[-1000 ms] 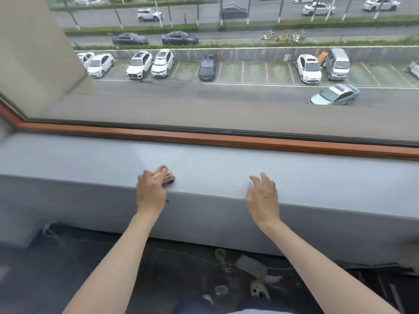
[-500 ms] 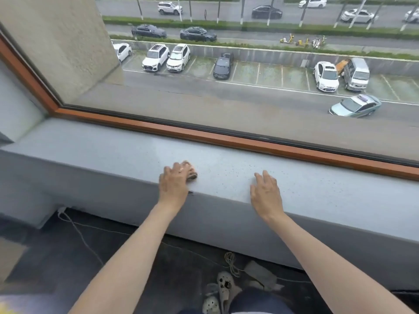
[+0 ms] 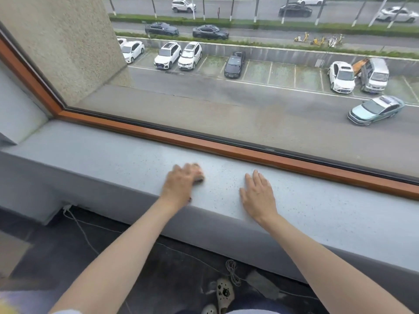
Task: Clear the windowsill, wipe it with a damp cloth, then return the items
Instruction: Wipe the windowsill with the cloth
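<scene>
A long grey speckled windowsill point(image 3: 102, 155) runs below a wide window with an orange-brown frame. My left hand point(image 3: 180, 183) presses a small pinkish-brown cloth point(image 3: 199, 177) flat on the sill, and only the cloth's right edge shows past my fingers. My right hand point(image 3: 258, 196) lies flat on the sill a hand's width to the right, fingers spread, holding nothing. No items stand on the visible sill.
The window frame point(image 3: 226, 150) borders the sill's far edge, and a grey wall point(image 3: 18, 109) closes its left end. On the dark floor below lie a white cable point(image 3: 77, 223), a coiled cord point(image 3: 232, 270) and my white perforated shoes point(image 3: 224, 291).
My left hand has slid the cloth to the right along the sill, closer to my right hand. The view has shifted so more of the sill's left end shows.
</scene>
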Demonstrator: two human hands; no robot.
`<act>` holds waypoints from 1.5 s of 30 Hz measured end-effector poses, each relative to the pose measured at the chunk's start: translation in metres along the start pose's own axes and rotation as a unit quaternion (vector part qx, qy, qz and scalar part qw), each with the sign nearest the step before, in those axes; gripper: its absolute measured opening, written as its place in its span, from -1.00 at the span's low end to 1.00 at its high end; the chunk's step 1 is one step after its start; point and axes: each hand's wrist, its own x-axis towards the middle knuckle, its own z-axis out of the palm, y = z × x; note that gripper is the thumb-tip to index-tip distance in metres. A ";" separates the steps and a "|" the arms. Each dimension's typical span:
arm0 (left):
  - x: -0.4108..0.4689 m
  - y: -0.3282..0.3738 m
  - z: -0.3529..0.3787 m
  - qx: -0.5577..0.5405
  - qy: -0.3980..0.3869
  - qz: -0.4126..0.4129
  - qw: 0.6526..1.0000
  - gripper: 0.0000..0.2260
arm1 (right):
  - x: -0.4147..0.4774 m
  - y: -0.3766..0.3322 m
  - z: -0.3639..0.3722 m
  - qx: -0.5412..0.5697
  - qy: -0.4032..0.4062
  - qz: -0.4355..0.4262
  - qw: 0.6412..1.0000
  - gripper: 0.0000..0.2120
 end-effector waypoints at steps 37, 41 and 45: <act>0.080 0.045 -0.017 -0.141 0.231 0.227 0.935 -0.68 | 0.016 -0.048 -0.026 -0.036 0.182 0.122 0.975 -0.75; 0.091 0.064 -0.004 0.008 0.170 0.354 0.919 -0.67 | -0.002 -0.065 -0.020 -0.010 0.141 0.184 0.973 -0.93; 0.091 0.001 -0.002 0.065 0.107 0.331 0.935 -0.61 | -0.010 -0.091 -0.014 0.034 0.139 0.232 0.962 -0.78</act>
